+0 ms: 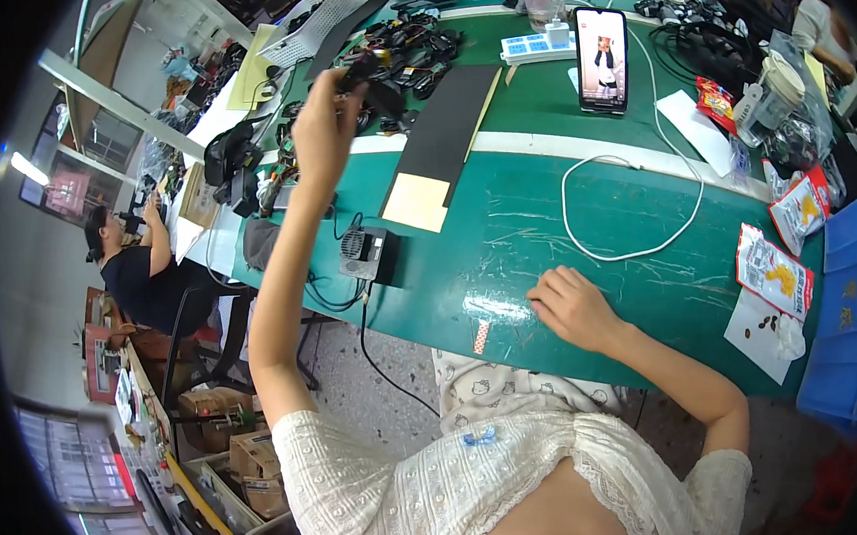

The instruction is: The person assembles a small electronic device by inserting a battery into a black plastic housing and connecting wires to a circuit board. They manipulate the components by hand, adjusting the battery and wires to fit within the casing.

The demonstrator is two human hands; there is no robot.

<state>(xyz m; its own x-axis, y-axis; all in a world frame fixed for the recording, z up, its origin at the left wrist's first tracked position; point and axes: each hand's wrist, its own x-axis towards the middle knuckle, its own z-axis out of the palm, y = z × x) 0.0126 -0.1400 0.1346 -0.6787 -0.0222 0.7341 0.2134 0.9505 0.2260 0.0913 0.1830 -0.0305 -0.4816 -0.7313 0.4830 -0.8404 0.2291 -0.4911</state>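
Observation:
My left hand (324, 127) is raised over the far left of the green table, its fingers closed round a dark black object (363, 72) whose kind I cannot make out. Just beyond it lies a heap of black cabled devices (425, 52). My right hand (573, 308) rests near the front edge of the table, fingers loosely curled in, with nothing visible in them. To its left is a small red-and-white patterned strip (481, 337). A grey-black box with a vent and cable (367, 255) stands below my left forearm.
A propped phone (602, 61) stands by a power strip (537, 47), with a white cable (564, 200) looping over the green table (512, 194). A black mat (449, 119) lies mid-left. Snack packets (774, 271) and a blue crate (848, 310) are at right. Another person (139, 261) sits at left.

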